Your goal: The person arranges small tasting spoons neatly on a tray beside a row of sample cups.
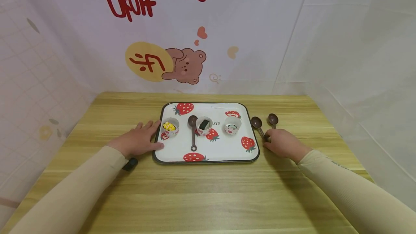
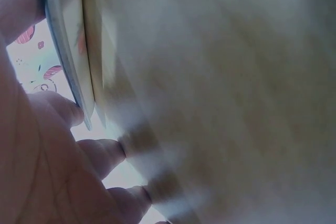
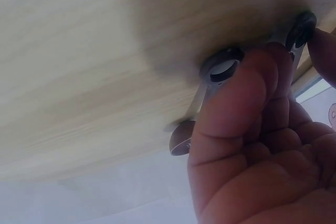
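Note:
My left hand (image 1: pixel 138 142) rests at the left edge of a white strawberry-print tray (image 1: pixel 224 151), fingers spread and thumb over the rim. My right hand (image 1: pixel 286 143), right of the tray, pinches the ringed handle end of a brown measuring spoon (image 1: pixel 256 122) between thumb and forefinger. Another brown measuring spoon (image 1: pixel 273 119) lies beside it; in the right wrist view its handle ring (image 3: pixel 221 69) is close against the curled fingers. On the tray, a third brown measuring spoon (image 1: pixel 193 138) lies between a paper cup (image 1: pixel 172 133) of yellow bits and a cup (image 1: pixel 208 121) with a dark piece.
Towards the tray's right side stands another small paper cup (image 1: pixel 232 130) with a pale, dark-rimmed piece in it. All of this is on a wooden table (image 1: pixel 208 198). Behind it hangs a white printed cloth (image 1: pixel 253 21). A black object (image 1: pixel 130 164) shows under the left wrist.

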Demonstrator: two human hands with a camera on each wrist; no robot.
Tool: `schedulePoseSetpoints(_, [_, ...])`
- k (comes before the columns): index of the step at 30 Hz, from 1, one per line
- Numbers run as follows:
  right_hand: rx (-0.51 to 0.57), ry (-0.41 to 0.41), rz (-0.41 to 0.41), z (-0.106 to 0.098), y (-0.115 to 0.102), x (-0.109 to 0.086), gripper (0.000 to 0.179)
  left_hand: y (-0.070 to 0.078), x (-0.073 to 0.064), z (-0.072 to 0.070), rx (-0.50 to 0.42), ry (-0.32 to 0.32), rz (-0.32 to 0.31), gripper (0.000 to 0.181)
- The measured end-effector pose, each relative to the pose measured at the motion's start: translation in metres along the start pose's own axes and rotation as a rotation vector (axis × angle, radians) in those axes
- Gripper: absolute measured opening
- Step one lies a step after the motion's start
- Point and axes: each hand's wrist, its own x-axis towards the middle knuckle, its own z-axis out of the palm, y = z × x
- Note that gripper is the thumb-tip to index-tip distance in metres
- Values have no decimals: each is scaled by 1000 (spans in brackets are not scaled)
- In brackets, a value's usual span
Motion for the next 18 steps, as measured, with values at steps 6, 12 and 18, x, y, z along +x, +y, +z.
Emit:
schedulePoseSetpoints(6, [8, 7, 4, 0, 0, 0, 24, 0, 0, 0, -2, 1, -2, 109])
schedulePoseSetpoints(12, [10, -6, 1, -1, -3, -1, 24, -2, 2, 2, 5, 6, 3, 109])
schedulePoseSetpoints(18, [6, -8, 7, -1, -2, -1, 23, -3, 2, 2, 6, 9, 6, 109])
